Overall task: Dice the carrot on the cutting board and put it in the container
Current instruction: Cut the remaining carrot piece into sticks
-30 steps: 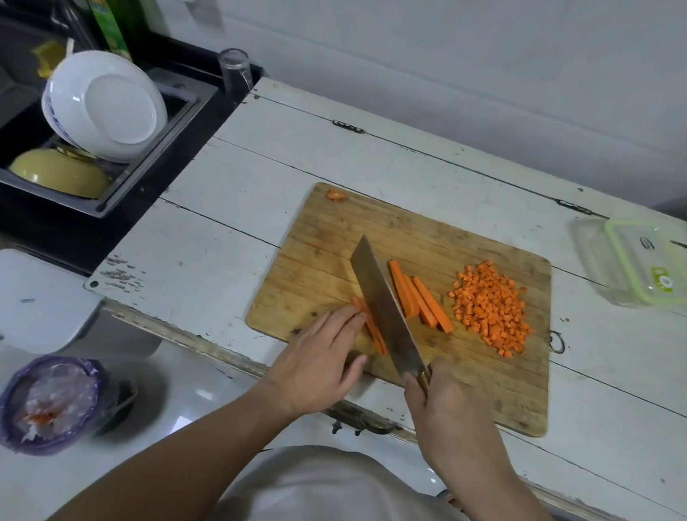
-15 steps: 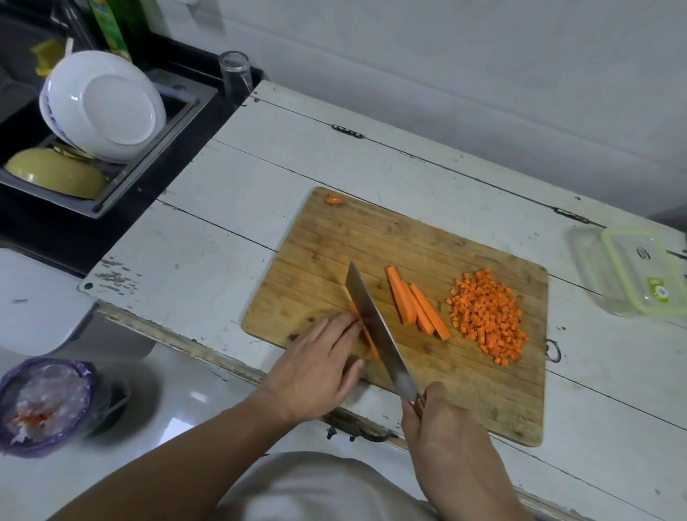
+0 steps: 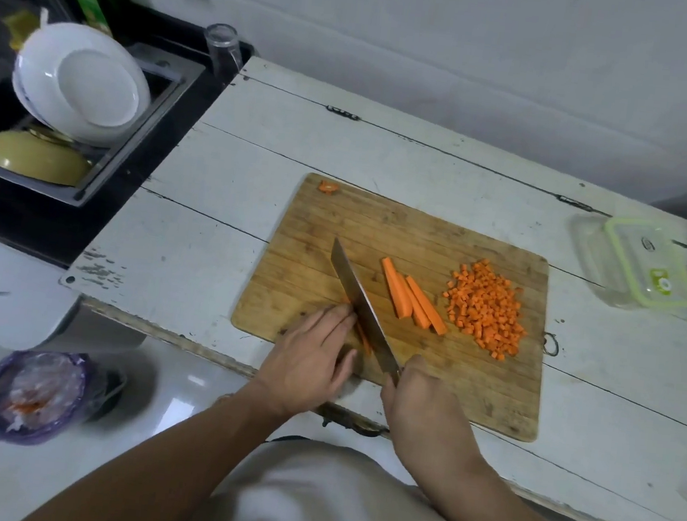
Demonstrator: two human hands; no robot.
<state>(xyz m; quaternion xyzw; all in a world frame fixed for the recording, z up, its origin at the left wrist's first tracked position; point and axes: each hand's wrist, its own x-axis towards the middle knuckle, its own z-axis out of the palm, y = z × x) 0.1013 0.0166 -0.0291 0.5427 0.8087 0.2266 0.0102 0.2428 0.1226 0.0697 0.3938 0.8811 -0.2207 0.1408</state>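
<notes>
We see a carrot piece (image 3: 363, 336) at the near left of the cutting board (image 3: 454, 242), mostly hidden under the left hand (image 3: 307, 362) and the blade. The left hand lies on it with fingers fairly straight, pressing it down, fingertips right beside the knife (image 3: 364, 311). The right hand (image 3: 421, 395) has its fingers curled round the knife handle, blade angled away toward the far left, edge down on the carrot piece. Three carrot sticks (image 3: 412, 297) lie together mid-board, apart from the blade. The diced carrot pile (image 3: 485, 307) sits to their right, near the board's right edge. One small carrot scrap (image 3: 328, 186) is at the far left corner. The container (image 3: 634, 263), clear with a green-rimmed lid, stands on the white table (image 3: 260, 145) right of the board, well apart from the dice. To the left, a sink (image 3: 86, 191) holds a white plate (image 3: 83, 82) and a yellow bowl (image 3: 32, 155). A lined bin (image 3: 33, 395) is on the floor below.
</notes>
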